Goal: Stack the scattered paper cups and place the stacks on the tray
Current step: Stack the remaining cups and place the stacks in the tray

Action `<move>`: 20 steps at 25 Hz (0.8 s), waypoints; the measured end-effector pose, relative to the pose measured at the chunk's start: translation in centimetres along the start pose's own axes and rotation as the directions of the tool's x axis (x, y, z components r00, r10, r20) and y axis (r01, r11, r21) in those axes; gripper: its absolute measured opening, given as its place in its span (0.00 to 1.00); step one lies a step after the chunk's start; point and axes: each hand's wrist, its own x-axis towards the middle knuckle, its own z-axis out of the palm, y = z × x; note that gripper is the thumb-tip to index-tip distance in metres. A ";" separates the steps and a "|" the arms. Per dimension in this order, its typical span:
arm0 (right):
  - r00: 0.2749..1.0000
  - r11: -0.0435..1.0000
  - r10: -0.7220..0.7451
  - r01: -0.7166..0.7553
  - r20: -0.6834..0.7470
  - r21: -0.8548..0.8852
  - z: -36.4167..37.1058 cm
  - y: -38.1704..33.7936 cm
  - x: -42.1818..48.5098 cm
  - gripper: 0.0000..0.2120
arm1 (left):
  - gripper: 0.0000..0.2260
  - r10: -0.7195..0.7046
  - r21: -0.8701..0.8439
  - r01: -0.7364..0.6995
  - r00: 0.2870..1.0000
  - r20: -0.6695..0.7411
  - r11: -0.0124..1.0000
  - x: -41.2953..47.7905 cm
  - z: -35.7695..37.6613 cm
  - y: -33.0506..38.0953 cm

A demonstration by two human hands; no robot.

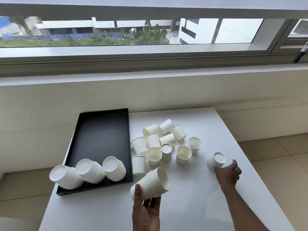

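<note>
My left hand (145, 209) grips a stack of white paper cups (152, 182), tilted with its mouth up and to the right. My right hand (227, 174) reaches to a single upside-down cup (215, 160) at the right of the table, fingers curled at its side; whether they grip it I cannot tell. Three stacks of cups (86, 172) stand upside down along the near edge of the black tray (100, 130). Several loose cups (163, 144) lie and stand scattered on the white table, just right of the tray.
The white table (191, 205) stands against a low wall under a wide window. The tray's near left corner overhangs the table's left edge. Tiled floor shows to the right and left of the table.
</note>
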 end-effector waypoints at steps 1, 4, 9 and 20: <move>1.000 1.000 -0.012 0.012 0.022 -0.012 0.2 0.2 0.4 0.36 | 0.32 -0.013 -0.008 0.013 0.999 -0.029 1.000 0.4 -0.3 -0.1; 0.993 0.996 0.073 -0.067 -0.093 0.061 -0.3 0.6 -2.0 0.31 | 0.28 -0.063 -0.023 0.062 0.995 -0.077 0.998 0.3 -0.3 -0.8; 0.921 0.912 -0.237 0.101 0.310 0.397 -0.2 2.4 -14.1 0.34 | 0.18 -0.193 -0.075 0.190 0.981 -0.028 0.979 -0.4 0.5 -1.8; 0.943 0.875 -0.283 0.179 0.175 0.449 -4.9 1.5 -15.2 0.35 | 0.23 -0.229 0.813 0.060 0.969 0.091 0.579 -0.7 4.3 -8.8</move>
